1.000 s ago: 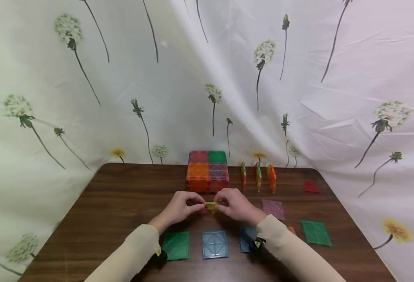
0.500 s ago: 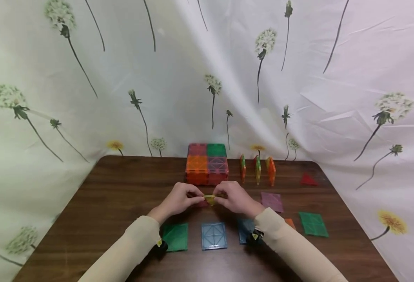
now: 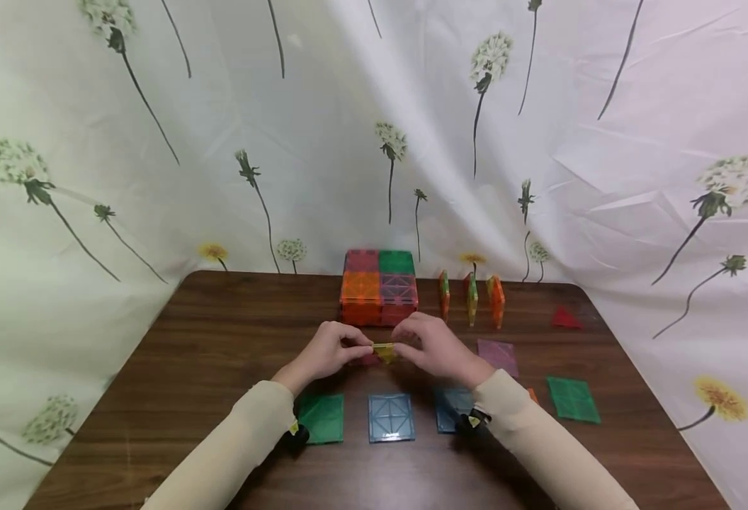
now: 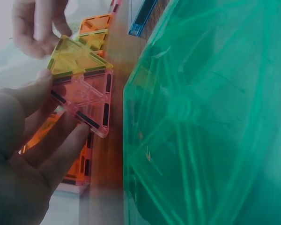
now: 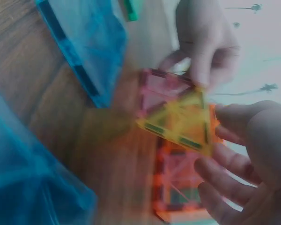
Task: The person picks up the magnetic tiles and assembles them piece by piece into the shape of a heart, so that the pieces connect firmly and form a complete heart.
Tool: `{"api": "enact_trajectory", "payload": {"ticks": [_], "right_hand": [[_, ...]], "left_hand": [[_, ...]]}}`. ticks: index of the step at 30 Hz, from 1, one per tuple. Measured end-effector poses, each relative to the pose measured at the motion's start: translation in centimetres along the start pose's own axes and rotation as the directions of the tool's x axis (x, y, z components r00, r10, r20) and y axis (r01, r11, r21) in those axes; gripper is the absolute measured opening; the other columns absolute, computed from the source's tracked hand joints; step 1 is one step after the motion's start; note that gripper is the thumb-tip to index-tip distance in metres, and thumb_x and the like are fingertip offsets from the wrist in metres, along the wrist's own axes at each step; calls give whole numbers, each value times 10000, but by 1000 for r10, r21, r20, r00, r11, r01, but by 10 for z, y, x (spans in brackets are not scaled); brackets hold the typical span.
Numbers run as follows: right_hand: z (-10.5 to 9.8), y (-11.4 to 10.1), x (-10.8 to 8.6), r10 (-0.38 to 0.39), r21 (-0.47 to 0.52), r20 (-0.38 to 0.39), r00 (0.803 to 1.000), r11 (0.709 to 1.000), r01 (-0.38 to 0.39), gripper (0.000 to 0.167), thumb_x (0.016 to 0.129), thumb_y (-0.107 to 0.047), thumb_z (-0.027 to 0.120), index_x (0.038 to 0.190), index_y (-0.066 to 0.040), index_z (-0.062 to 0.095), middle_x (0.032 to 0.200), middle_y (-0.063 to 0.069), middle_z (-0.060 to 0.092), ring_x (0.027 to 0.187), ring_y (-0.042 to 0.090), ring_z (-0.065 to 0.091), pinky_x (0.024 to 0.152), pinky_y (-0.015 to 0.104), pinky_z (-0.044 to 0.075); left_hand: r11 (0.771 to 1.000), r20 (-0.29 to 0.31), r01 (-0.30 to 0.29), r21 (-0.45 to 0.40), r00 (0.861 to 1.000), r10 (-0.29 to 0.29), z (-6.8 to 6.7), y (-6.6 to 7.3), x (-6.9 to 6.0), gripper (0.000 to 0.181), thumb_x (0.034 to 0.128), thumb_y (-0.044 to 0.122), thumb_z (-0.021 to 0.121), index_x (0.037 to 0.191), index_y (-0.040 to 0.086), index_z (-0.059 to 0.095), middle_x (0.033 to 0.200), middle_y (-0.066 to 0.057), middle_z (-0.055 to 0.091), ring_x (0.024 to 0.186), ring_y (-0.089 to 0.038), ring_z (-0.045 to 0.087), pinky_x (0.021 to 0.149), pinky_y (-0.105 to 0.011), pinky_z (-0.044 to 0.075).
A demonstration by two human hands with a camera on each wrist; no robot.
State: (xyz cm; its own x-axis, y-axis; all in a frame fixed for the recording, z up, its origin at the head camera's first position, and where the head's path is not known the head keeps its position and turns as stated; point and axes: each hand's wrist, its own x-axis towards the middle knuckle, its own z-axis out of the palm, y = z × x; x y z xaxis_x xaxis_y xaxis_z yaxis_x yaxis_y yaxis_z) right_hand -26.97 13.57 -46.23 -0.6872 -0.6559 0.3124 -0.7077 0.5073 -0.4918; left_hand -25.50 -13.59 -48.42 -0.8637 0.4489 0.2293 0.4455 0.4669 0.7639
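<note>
In the head view, my left hand [image 3: 328, 348] pinches a pair of triangular magnetic tiles above the table. One is a yellow triangle tile [image 4: 77, 60]; the other, a pink triangle tile [image 4: 86, 93], meets it along one edge in the left wrist view. My right hand [image 3: 440, 350] is at the yellow tile's right end, thumb close to its corner and forefinger raised apart from the thumb. Seen from the right wrist, its fingers are spread beside the yellow tile and do not close round it. Whether the thumb touches the tile is unclear.
Behind the hands stands a box built of coloured tiles [image 3: 379, 287]. Several tile stacks stand on edge to its right, the nearest an orange one [image 3: 497, 303]. Nearer lie green [image 3: 323, 419] and blue tiles [image 3: 391, 418]; purple [image 3: 498, 356], green [image 3: 573, 399] and red ones [image 3: 567, 318] lie at right.
My right forefinger and thumb have parted and drawn slightly away from the yellow tile. My left hand keeps its pinch. The head view has tilted down a little.
</note>
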Motion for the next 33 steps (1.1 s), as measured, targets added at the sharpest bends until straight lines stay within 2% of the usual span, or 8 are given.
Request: {"api": "enact_trajectory", "payload": {"ticks": [4, 7, 10, 13, 17, 22, 27, 33], "right_hand": [[-30, 5, -11, -22, -2, -134, 991, 1000, 22, 137, 990, -206, 762, 1107, -136, 762, 1044, -36, 697, 945, 94, 657, 819, 307, 585], [-58, 18, -22, -50, -47, -275, 960, 998, 39, 107, 971, -160, 776, 1073, -132, 765, 1016, -39, 719, 888, 96, 652, 759, 297, 575], [-87, 36, -36, -30, -95, -391, 920, 995, -8, 91, 957, -112, 781, 1046, -108, 765, 978, -5, 736, 837, 128, 676, 721, 312, 583], [-111, 59, -50, 49, -140, -448, 893, 982, -125, 83, 963, -107, 769, 1036, -68, 760, 953, 57, 740, 801, 193, 695, 706, 385, 588], [-136, 98, -70, 234, -168, -419, 877, 930, -328, 170, 1004, -174, 725, 1084, -25, 735, 1005, 152, 728, 875, 305, 686, 783, 501, 549], [-152, 149, -102, 448, -181, -292, 845, 842, -508, 357, 1017, -212, 689, 1204, 91, 656, 1163, 323, 665, 1051, 476, 620, 905, 622, 485], [-156, 190, -129, 529, -263, -197, 825, 783, -564, 494, 991, -196, 696, 1273, 193, 579, 1186, 412, 627, 1089, 563, 590, 947, 669, 469], [-151, 209, -141, 562, -303, -138, 815, 760, -575, 495, 994, -242, 692, 1240, 179, 602, 1118, 372, 652, 1007, 506, 619, 899, 646, 502]], "left_hand": [[1000, -10, 16, -3, 1000, -16, 1, -1, 0, 91, 951, 178, 802, 983, 108, 852, 945, 28, 801, 746, -112, 671, 678, -270, 589], [1000, -20, 17, -2, 1000, -17, 1, -2, -1, 88, 948, 169, 803, 989, 108, 853, 956, 17, 802, 734, -100, 666, 668, -275, 586], [1000, -29, 13, 3, 1000, -12, 0, -2, -3, 86, 946, 159, 804, 993, 105, 852, 957, 12, 803, 727, -91, 662, 665, -275, 582], [1000, -36, 11, 9, 999, -11, 0, -3, -3, 77, 946, 153, 804, 988, 110, 852, 949, 16, 802, 714, -85, 661, 656, -269, 577], [1000, -48, 1, 7, 999, -1, -1, -4, -4, 65, 945, 140, 803, 981, 113, 850, 943, 7, 801, 690, -95, 657, 636, -273, 570], [1000, -46, 17, -4, 999, -17, -1, -4, -4, 63, 947, 139, 800, 984, 128, 850, 947, 3, 801, 679, -143, 669, 618, -275, 566], [999, -34, 32, -8, 999, -32, 0, -4, -2, 72, 955, 158, 794, 997, 148, 851, 963, 4, 803, 729, -237, 705, 638, -273, 571], [999, -42, 44, -4, 998, -44, 3, -4, -1, 69, 956, 176, 795, 992, 161, 852, 967, 10, 804, 709, -226, 698, 624, -278, 563]]}}
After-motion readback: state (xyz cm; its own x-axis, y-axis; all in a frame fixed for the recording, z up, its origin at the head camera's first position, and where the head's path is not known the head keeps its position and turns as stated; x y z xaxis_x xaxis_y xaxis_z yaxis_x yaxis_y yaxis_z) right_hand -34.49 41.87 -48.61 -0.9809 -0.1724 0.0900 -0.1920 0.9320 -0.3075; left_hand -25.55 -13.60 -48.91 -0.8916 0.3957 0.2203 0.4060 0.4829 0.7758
